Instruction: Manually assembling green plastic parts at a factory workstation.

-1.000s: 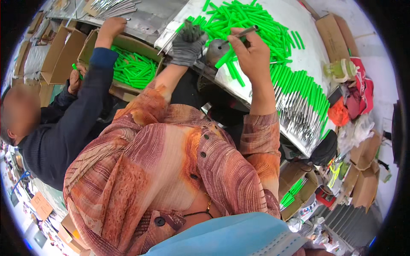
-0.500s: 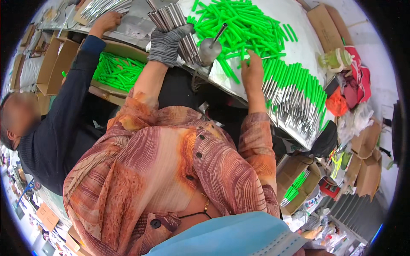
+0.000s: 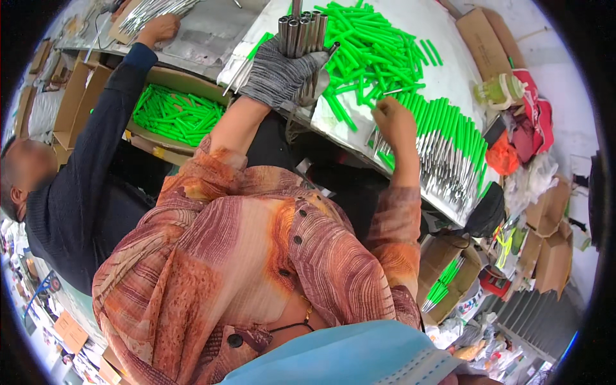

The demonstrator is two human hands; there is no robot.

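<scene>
My left hand (image 3: 282, 76), in a grey knitted glove, grips a bundle of metal tubes (image 3: 301, 35), whose open ends point up and away from me. Behind that hand, a round metal plate with a short post (image 3: 323, 78) is mostly hidden. My bare right hand (image 3: 398, 125) hovers at the table's near edge, fingers curled and closed; whatever they hold, if anything, is hidden. Just beyond it lies a heap of bright green tubes (image 3: 378, 45). To its right, metal rods with green sleeves (image 3: 443, 131) lie in a dense row.
At left, a co-worker's hand (image 3: 160, 29) rests by loose metal rods (image 3: 151, 14). A cardboard box of green tubes (image 3: 176, 112) stands below the table. Right of the table are a bottle (image 3: 500, 90), an orange bag (image 3: 502, 156) and a box of green-sleeved rods (image 3: 443, 285).
My left hand has moved right with the bundle, now more upright and partly covering the metal plate. My right hand has shifted right and slightly toward me, its fingers more curled.
</scene>
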